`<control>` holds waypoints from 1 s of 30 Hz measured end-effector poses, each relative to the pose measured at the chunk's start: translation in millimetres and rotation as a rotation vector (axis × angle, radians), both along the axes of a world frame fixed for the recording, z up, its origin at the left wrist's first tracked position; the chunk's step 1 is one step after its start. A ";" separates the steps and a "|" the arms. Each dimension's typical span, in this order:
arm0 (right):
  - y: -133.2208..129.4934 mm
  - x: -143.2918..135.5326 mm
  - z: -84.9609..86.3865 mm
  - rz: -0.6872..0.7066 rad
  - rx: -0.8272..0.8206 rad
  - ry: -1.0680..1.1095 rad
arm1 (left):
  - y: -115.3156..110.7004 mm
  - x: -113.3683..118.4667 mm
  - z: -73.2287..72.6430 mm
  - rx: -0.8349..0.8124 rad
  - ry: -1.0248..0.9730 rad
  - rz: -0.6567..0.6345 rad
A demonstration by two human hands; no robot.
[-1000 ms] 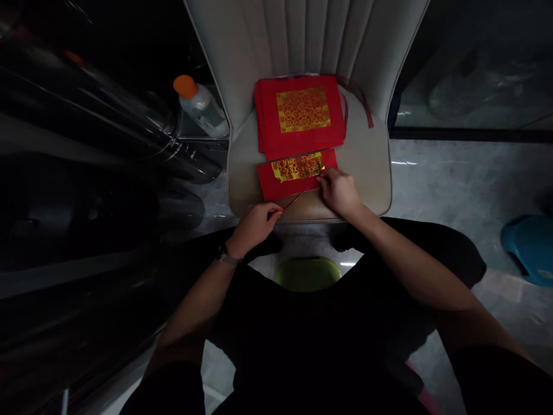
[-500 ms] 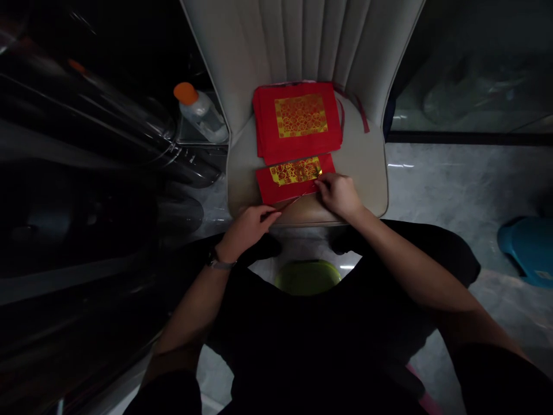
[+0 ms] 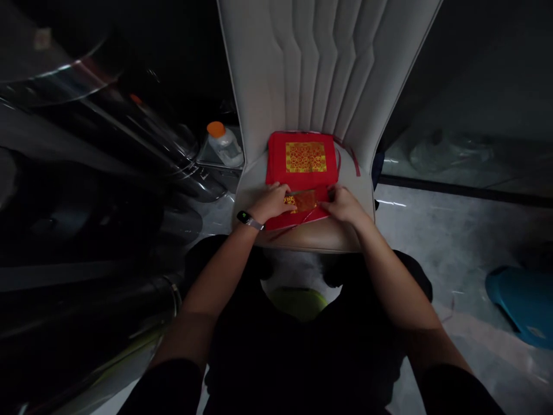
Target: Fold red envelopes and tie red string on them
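A dim room surrounded the pale chair point(image 3: 313, 241), its seat serving as worktop. The folded red packet point(image 3: 305, 202) lay between the left grip point(image 3: 273, 202) and right grip point(image 3: 343, 205), thumb and fingers parted at its ends, seemingly to keep it flat; whether they pinched, I couldn't tell. The red stack point(image 3: 305, 157) sat just beyond both. Half a second earlier, the left grip had held the string point(image 3: 307, 217); now it lay free of that grip.
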State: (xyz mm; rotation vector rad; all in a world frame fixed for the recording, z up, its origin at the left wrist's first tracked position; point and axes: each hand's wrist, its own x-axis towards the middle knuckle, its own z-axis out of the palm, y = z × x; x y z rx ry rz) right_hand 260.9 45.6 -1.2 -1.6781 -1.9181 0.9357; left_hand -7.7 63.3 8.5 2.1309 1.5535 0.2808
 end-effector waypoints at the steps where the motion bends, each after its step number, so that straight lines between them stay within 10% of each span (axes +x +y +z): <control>1: 2.6 -2.6 -1.9 -0.027 -0.016 0.049 | 0.5 -2.4 0.3 -0.058 -0.031 0.004; 6: 15.6 -15.7 8.7 -0.075 0.161 0.312 | 0.7 -6.3 -0.3 -0.312 -0.244 0.026; 14: 15.7 -20.3 44.0 0.095 0.256 0.352 | -16.0 7.9 -14.2 -0.253 -0.569 0.234; 21: 10.0 -18.3 61.9 0.024 0.262 0.469 | -17.2 4.9 0.8 -0.653 -0.791 0.038; 30: 33.5 -0.5 10.2 -0.233 0.399 0.425 | -24.1 25.1 -16.3 -0.379 -0.847 0.235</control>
